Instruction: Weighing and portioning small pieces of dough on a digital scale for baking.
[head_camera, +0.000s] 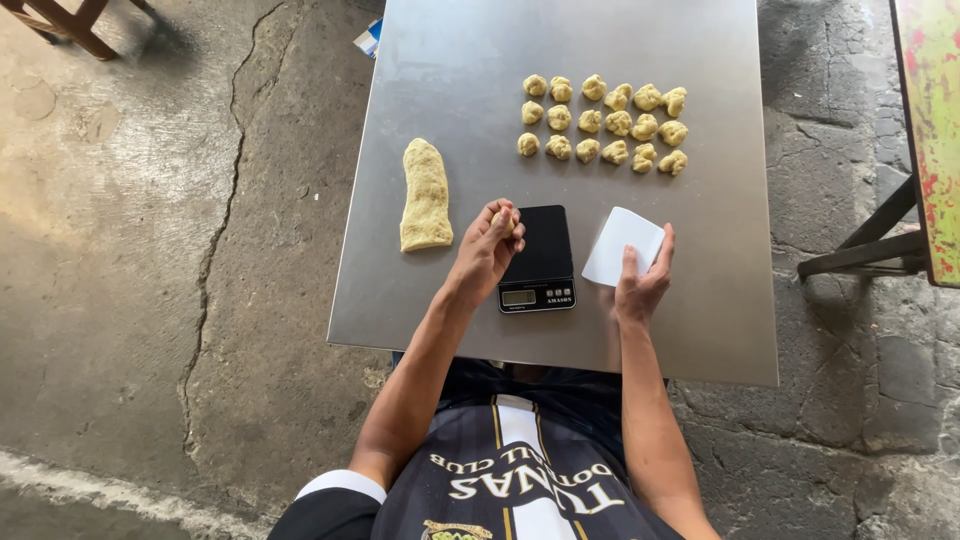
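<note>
Nearest the camera, the person's dark shirt with pale lettering is cut off by the bottom edge. Both forearms reach onto the steel table (700, 330). The left hand (487, 250) hangs over the near left corner of the black scale (540, 258), fingertips pressed together on a small dough bit (505, 219); most of the bit is hidden by the fingers. The scale's little display faces the person, its digits too small to read. The right hand (640, 285) grips a white scraper (622, 245) just right of the scale, thumb and fingers closed on its near edge. Left of the scale lies a long dough log (426, 197). Farther on, three rows of dough pieces (603, 122) sit on the table. At the table's far left corner, a blue-and-white packet (368, 38) is mostly hidden.
</note>
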